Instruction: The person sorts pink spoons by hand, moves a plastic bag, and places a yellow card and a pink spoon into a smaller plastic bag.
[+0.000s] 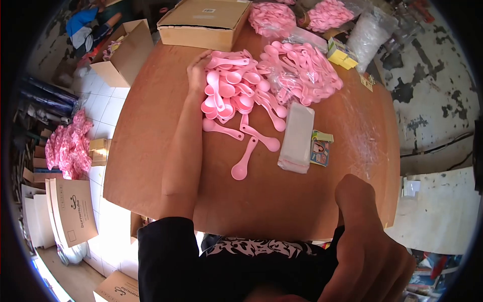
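Head view has your left hand [197, 70] at the far left edge of a heap of glossy pink plastic spoons [233, 77], which lies on the brown wooden desk [241, 206] with a tan cardboard box [205, 38] just beyond it. Your left fingers curve against the heap and are partly hidden by it, so you cannot tell from here how far that grip is open or whether it has hold of a spoon. Your right hand [370, 267] is raised close to the camera, well apart from the heap, its fingers bent; what, if anything, it holds cannot be made out.

The step in hand looks like steadying or gathering the heap. To do it well, keep your left palm low and cupped, pressing inward gently, since smooth, loosely stacked spoons will probably slide if pushed hard from one side. Mind the near edge, where a single pink spoon [240, 170] lies apart with its bowl towards you. Keep strays clear of the flat stack of clear plastic sleeves [296, 138] to the right, and of the clear bag of pink spoons [304, 73] beside the heap
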Motion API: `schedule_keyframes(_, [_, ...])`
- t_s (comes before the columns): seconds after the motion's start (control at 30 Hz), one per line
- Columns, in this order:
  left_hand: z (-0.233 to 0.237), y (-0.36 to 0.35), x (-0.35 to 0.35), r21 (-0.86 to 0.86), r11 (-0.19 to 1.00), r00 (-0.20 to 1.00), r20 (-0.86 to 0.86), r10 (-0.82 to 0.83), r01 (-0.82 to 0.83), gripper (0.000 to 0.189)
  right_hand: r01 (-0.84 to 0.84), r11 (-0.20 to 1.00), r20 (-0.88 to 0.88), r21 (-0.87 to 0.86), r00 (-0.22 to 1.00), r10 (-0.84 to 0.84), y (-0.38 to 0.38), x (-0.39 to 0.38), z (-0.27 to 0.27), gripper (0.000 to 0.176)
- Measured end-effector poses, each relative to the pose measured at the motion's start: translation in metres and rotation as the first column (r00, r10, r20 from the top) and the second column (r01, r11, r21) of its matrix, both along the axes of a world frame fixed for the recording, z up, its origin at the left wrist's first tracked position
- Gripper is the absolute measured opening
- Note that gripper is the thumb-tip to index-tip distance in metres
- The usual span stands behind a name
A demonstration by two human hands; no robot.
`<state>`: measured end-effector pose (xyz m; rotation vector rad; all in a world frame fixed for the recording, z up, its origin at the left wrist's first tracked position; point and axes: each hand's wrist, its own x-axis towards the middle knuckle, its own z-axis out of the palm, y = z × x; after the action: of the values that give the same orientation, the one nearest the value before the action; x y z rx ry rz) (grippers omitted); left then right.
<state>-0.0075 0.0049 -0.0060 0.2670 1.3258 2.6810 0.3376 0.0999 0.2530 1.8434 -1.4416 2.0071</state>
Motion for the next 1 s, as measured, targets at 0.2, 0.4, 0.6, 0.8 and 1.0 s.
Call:
schedule_keyframes(0.2, [0.000, -0.002, -0.002, -0.064, 0.997, 0.999, -0.014, 0.045, -0.046, 0.033, 0.144, 0.986, -0.018, -0.085, 0.989, -0.146, -0.004, 0.014, -0.004, 0.049])
schedule_keyframes(0.4, [0.000, -0.002, -0.001, -0.067, 0.996, 0.999, -0.006, 0.052, -0.053, 0.032, -0.072, 0.975, -0.348, 0.208, 0.927, 0.142, 0.031, -0.051, -0.002, 0.036])
schedule_keyframes(0.6, [0.002, -0.002, 0.002, -0.046, 0.998, 0.999, 0.012, 0.034, -0.034, 0.033, 0.660, -0.114, -0.502, 0.742, 0.436, -0.747, 0.183, -0.226, -0.082, 0.022])
schedule_keyframes(0.8, [0.005, -0.003, 0.002, -0.003, 1.000, 1.000, 0.012, 0.021, -0.021, 0.035, 0.170, -0.243, -0.280, 0.955, 0.788, -0.548, 0.211, -0.269, -0.129, 0.044])
schedule_keyframes(1.0, [0.006, -0.005, 0.003, -0.039, 0.998, 0.999, 0.020, 0.039, -0.038, 0.035, 0.255, -0.647, -0.599, 0.719, 0.699, -0.390, 0.180, -0.258, -0.140, 0.056])
